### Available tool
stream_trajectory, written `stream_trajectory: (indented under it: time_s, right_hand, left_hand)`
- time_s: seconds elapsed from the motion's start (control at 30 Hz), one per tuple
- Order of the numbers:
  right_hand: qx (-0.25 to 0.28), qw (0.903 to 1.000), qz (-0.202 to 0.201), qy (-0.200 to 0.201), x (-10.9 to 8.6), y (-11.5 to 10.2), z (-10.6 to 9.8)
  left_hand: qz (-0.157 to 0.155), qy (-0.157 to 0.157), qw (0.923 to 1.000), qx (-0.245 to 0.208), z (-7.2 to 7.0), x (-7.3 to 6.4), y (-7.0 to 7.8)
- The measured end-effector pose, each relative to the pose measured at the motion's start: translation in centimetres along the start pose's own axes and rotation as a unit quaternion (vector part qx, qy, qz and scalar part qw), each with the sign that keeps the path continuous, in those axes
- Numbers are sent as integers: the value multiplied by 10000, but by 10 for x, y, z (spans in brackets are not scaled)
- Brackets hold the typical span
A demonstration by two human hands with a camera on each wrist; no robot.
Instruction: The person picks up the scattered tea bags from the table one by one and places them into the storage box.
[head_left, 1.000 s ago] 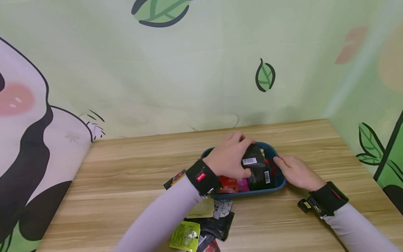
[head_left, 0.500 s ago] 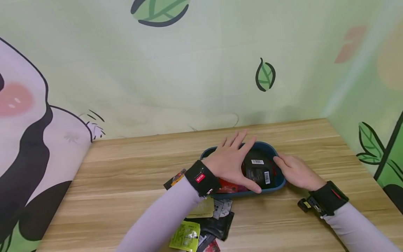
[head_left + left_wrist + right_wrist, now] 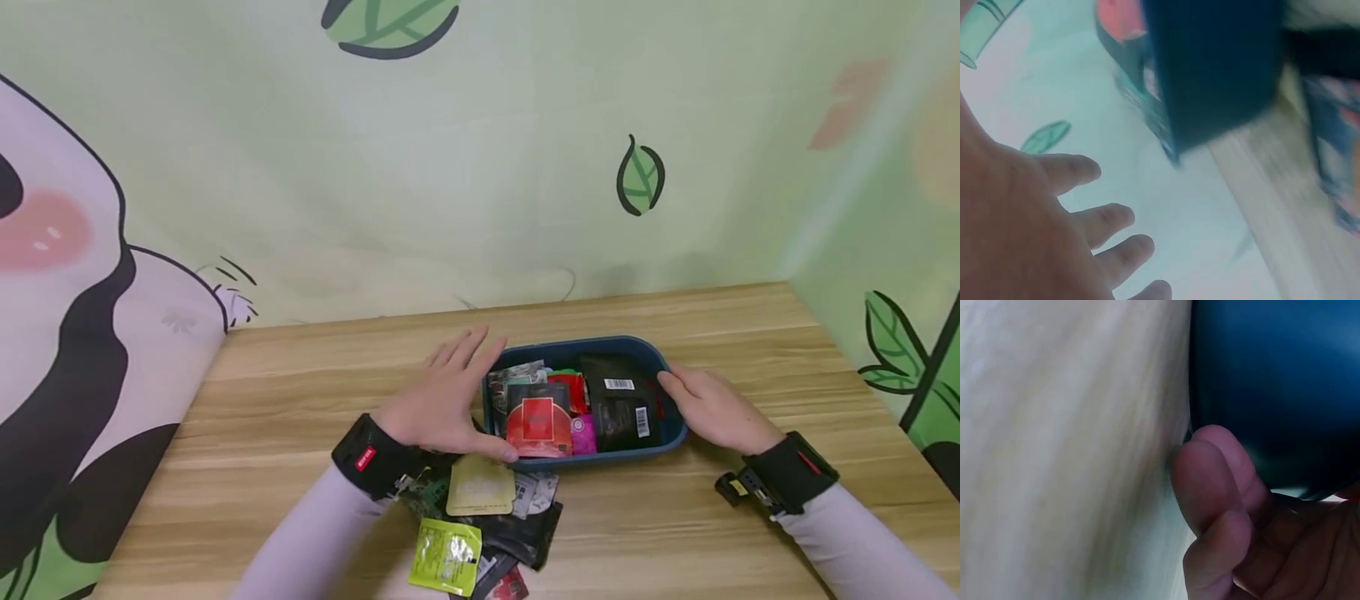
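We see the left hand [image 3: 442,404] with fingers spread wide and nearly straight, released, beside the left end of the blue box [image 3: 600,458]; we cannot tell whether its thumb touches the wall. Our right hand [image 3: 716,408] grips the box's right end, thumb at the rim and fingers curled against the outside. Inside we find a red packet [image 3: 538,421], a purple packet [image 3: 583,435] and a black packet [image 3: 622,400]. The box sits on the table [image 3: 285,392], just beyond a loose pile holding a cream packet [image 3: 480,487] and a yellow-green packet [image 3: 446,557].
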State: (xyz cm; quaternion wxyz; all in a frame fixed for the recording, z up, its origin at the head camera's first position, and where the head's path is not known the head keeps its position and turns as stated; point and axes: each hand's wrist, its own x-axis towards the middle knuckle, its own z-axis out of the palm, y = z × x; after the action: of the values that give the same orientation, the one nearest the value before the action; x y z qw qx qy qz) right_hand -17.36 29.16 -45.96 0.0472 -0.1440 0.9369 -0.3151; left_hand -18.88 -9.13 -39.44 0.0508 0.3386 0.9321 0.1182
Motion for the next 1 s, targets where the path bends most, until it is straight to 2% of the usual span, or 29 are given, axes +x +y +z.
stream_trajectory:
  time_s: [0.17,0.27,0.5,0.7,1.0]
  right_hand:
    - [14,10000,-10,27,0,1,0]
    - [8,10000,-21,21,0,1,0]
    - [-2,10000,-44,51,0,0,1]
    - [-1,10000,-66,59,1,-1,1]
    - [47,10000,-29,16,0,0,0]
  left_hand:
    - [-199,-25,9998,25,10,-27,-19]
    - [-454,-142,9988,74,19,-41,-27]
    - [-879,-132,9960,-67,34,-64,-41]
    - [-990,28,9949,-181,42,-73,-46]
    - [-878,366,9950,293,51,-69,-47]
